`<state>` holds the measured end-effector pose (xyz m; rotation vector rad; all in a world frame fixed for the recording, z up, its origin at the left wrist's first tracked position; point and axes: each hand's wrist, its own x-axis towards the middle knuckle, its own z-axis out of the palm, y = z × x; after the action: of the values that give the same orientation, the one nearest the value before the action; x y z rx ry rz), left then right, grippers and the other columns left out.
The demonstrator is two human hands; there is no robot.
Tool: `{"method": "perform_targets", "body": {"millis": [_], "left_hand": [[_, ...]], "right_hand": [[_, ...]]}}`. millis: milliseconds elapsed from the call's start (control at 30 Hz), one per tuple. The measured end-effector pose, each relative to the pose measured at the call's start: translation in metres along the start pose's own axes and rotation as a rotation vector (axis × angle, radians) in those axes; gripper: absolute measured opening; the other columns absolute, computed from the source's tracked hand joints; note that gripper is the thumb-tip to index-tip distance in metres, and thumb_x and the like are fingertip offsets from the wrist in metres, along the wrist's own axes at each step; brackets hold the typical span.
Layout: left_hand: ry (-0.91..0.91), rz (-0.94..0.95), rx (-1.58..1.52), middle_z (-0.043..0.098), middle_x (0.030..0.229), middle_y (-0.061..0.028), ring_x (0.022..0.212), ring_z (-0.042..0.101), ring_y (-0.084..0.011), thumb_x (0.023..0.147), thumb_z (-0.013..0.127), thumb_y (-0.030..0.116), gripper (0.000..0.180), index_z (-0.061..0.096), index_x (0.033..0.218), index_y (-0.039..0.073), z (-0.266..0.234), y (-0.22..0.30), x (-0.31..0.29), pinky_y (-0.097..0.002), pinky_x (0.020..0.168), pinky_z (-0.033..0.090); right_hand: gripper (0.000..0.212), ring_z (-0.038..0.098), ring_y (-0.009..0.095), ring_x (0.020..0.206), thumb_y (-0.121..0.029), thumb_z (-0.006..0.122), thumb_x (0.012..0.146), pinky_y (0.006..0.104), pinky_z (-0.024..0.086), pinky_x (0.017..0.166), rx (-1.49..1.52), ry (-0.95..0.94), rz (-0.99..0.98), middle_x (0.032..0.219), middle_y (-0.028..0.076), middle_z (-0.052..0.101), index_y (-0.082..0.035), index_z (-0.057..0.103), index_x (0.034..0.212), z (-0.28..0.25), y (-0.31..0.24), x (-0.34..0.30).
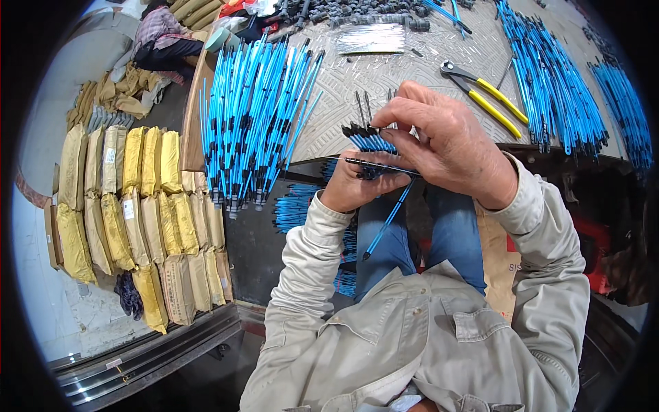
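Observation:
Above my lap, my left hand (338, 187) is closed around a bundle of thin blue rods with black tips (371, 142). The rods' black ends fan out toward the table edge. My right hand (454, 141) bends over the same bundle, thumb and fingers pinched together at the black ends; what lies between its fingertips is too small to make out. One blue rod (388, 221) slants down from beneath the hands toward my knees. A few thin dark pins stick up just past the bundle.
Large heaps of blue rods lie on the table's left (257, 117) and right (549, 82). Yellow-handled nippers (489, 103), thin silver wires (372, 39) and black parts (357, 9) are on the patterned tabletop (322, 75). Wrapped packages (144, 213) stand stacked at left; a person (161, 38) crouches beyond.

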<state>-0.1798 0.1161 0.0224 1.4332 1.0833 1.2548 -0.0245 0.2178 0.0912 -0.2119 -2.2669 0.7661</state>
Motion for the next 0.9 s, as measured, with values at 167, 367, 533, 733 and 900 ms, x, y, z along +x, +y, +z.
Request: {"method": "perform_targets", "body": {"millis": [167,367,533,733,900], "left_hand": [[0.012,0.029,0.055,0.067,0.086,-0.0045,0.081,0.060,-0.0107,0.075,0.074,0.006,0.019,0.069,0.092,0.002,0.000,0.000,-0.001,-0.0262,0.072,0.049],[0.027,0.104,0.101,0.067,0.086,-0.0044,0.081,0.060,-0.0117,0.075,0.073,0.006,0.018,0.069,0.092,0.002,0.002,-0.001,0.002,-0.0275,0.074,0.049],[0.068,0.077,0.040,0.067,0.087,-0.0046,0.082,0.061,-0.0123,0.074,0.074,0.006,0.018,0.069,0.092,0.002,0.003,-0.003,-0.003,-0.0282,0.075,0.049],[0.074,0.079,0.042,0.067,0.089,-0.0054,0.083,0.061,-0.0124,0.074,0.073,0.004,0.020,0.069,0.094,0.002,0.003,-0.005,-0.005,-0.0283,0.076,0.049],[0.069,0.060,0.076,0.068,0.089,-0.0052,0.084,0.061,-0.0118,0.074,0.073,0.003,0.020,0.069,0.094,0.002,0.002,-0.004,-0.005,-0.0280,0.076,0.050]], "right_hand": [[0.011,0.050,0.016,0.059,0.001,0.060,0.077,0.0273,0.039,0.050,0.008,0.042,0.028,0.072,0.007,0.048,-0.001,0.057,0.088,0.007,-0.002,-0.001],[0.010,0.048,0.016,0.057,-0.001,0.059,0.078,0.0275,0.039,0.051,-0.013,0.079,0.058,0.072,0.006,0.047,-0.001,0.057,0.088,0.009,-0.003,-0.002],[0.010,0.048,0.015,0.058,-0.002,0.059,0.078,0.0271,0.039,0.050,-0.026,0.077,0.050,0.072,0.006,0.046,-0.001,0.057,0.088,0.012,-0.002,-0.002],[0.009,0.049,0.014,0.058,-0.004,0.059,0.078,0.0261,0.039,0.050,0.039,0.062,0.030,0.072,0.005,0.047,-0.002,0.057,0.087,0.011,-0.001,0.000],[0.008,0.049,0.013,0.058,-0.003,0.059,0.078,0.0259,0.038,0.050,0.055,0.069,0.032,0.072,0.005,0.047,-0.002,0.057,0.086,0.012,0.002,0.001]]}}
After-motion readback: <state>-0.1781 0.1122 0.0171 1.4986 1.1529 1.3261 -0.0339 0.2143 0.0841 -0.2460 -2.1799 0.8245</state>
